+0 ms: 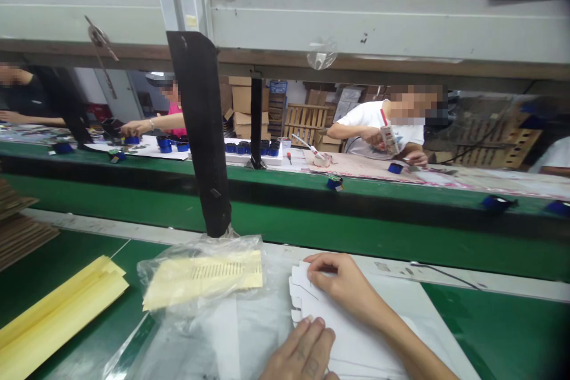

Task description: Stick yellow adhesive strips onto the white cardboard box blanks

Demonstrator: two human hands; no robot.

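A flat white die-cut card (pixel 351 332), apparently an unfolded box with notched tabs along its left edge, lies in front of me. My right hand (pixel 345 282) has bent fingers and pinches the card near its far left corner. My left hand (pixel 303 350) rests at the card's near left edge, fingers stretched out and pressed on it; its lower part is out of the frame. Left of the card is a clear plastic bag (pixel 178 338), with yellow printed paper (pixel 214 273) in or under its far part.
A stack of yellow sheets (pixel 62 314) lies left, near piled cardboard (pixel 22 231). A black-wrapped post (pixel 200 130) rises ahead. Beyond it, a green conveyor (pixel 276 214) carries blue parts (pixel 335 183). Across it, several people work; one (pixel 374 124) holds a tool. A shelf (pixel 378 29) crosses above.
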